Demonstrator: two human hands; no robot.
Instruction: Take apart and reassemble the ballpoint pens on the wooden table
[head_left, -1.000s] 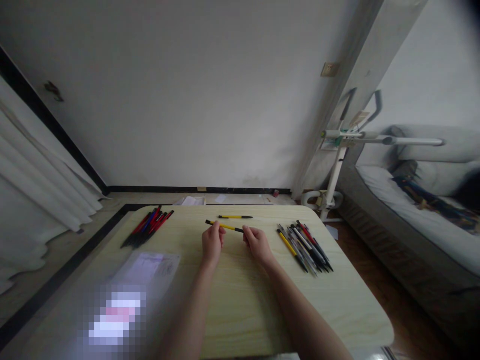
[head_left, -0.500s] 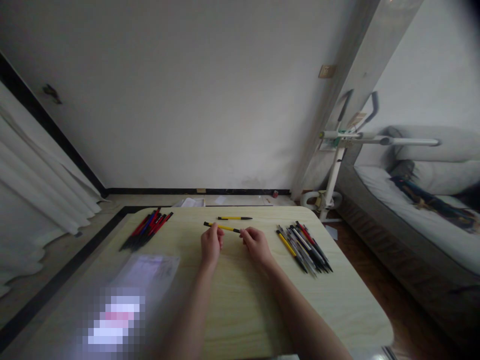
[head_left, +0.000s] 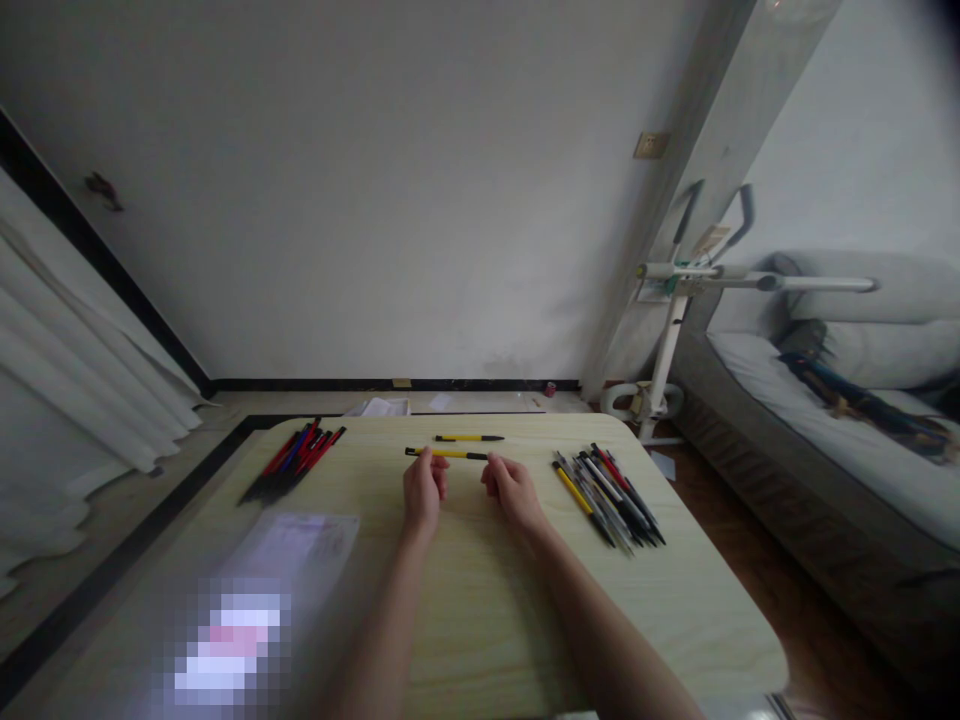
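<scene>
A yellow pen with black ends point(head_left: 454, 454) lies level between my two hands above the table. My left hand point(head_left: 422, 490) is closed, its thumb and fingers pinching the pen near its left end. At the black right end, my right hand point(head_left: 513, 488) is closed too, thumb and finger on the pen's tip. Just beyond them a second yellow pen point(head_left: 469, 438) lies on the table. To the right rests a bunch of pens point(head_left: 611, 495) in clear, black, red and yellow. Over on the left is a pile of red, black and blue pens point(head_left: 296, 455).
The pale wooden table point(head_left: 480, 620) has rounded corners. A clear plastic bag point(head_left: 315, 545) lies at its left, beside a pixelated bright patch. Past the table stand a wall, a white exercise machine point(head_left: 664, 350) and a grey sofa or bed point(head_left: 750, 420) on the right.
The held pen has turned slightly from a tilt to nearly level, its right end rising a little. My right hand has shifted slightly with it.
</scene>
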